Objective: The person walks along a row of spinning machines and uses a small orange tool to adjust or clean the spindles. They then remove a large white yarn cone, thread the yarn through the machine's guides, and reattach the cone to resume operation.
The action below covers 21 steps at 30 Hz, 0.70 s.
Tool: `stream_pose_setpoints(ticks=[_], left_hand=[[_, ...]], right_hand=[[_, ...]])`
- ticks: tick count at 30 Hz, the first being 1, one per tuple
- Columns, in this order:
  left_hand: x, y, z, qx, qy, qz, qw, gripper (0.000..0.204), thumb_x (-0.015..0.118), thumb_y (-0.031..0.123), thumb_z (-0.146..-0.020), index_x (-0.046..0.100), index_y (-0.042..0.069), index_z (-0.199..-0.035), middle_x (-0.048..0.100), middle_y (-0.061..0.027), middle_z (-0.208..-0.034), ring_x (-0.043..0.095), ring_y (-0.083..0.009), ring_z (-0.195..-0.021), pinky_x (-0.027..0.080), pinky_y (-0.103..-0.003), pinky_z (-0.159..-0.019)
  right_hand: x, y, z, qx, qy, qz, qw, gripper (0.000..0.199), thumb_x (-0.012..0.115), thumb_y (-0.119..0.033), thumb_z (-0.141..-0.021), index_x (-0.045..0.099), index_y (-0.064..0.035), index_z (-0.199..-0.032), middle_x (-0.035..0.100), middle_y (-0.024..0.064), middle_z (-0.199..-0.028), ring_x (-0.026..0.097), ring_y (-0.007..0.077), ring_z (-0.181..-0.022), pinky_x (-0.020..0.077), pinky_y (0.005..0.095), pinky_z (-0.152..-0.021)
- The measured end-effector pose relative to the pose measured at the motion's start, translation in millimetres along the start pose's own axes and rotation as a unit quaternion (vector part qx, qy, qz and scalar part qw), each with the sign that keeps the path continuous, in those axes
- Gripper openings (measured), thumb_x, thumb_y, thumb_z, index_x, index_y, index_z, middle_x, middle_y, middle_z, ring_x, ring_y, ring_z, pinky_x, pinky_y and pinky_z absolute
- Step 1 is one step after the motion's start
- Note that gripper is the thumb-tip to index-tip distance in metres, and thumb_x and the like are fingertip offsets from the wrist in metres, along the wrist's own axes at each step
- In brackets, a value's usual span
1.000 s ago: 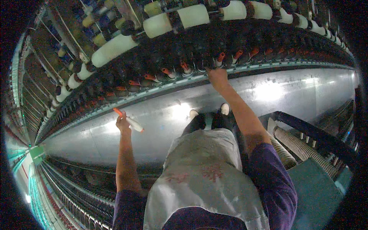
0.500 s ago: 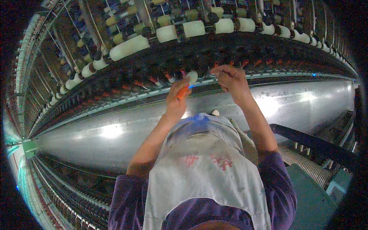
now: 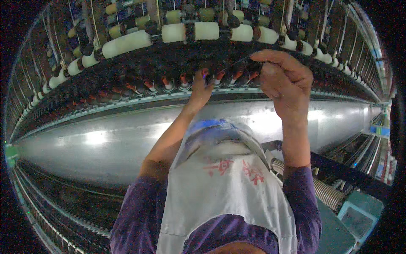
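Observation:
My left hand [image 3: 200,91] reaches into the row of spindles, its fingers closed round an orange bobbin [image 3: 204,73] with a purple mark near its top. The hand covers most of the bobbin's lower part. My right hand [image 3: 287,78] is raised to the right, above the spindle row and near the white rollers, with thumb and forefinger pinched together. A thin yarn [image 3: 241,60] runs from its fingertips down to the left, toward the spindles. Beside my left hand stands another orange-topped bobbin [image 3: 219,78] on its spindle.
White rollers [image 3: 207,31] curve across the frame above the spindles. A metal rail [image 3: 148,97] runs below them, and a shiny metal panel [image 3: 131,131] lies between it and my apron. At lower right are a ribbed hose [image 3: 327,192] and a dark bar [image 3: 338,169].
My left hand has carried the orange bobbin from in front of the rail up into the spindle row. My right hand has moved up and right, and a yarn now shows stretched from it.

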State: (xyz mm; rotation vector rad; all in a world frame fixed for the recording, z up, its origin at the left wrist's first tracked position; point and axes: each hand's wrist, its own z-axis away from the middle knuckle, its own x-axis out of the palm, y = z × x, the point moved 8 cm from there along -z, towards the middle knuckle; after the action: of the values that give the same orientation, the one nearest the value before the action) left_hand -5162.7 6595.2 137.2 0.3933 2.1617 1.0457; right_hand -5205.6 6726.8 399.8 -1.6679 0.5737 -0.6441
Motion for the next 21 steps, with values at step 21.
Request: stream_pose_setpoints(ticks=[21], left_hand=[[-52, 3, -47, -0.092, -0.169, 0.206, 0.960, 0.033, 0.038, -0.005, -0.091, 0.053, 0.004, -0.119, 0.061, -0.0120, -0.116, 0.062, -0.0243, -0.099, 0.053, -0.032, -0.081]], right_hand=[[-39, 367, 49, 0.124, 0.067, 0.176, 0.974, 0.011, 0.062, -0.011, -0.082, 0.062, -0.0052, -0.091, 0.065, 0.0066, -0.077, 0.050, 0.0090, -0.058, 0.0358, 0.0240, -0.047]])
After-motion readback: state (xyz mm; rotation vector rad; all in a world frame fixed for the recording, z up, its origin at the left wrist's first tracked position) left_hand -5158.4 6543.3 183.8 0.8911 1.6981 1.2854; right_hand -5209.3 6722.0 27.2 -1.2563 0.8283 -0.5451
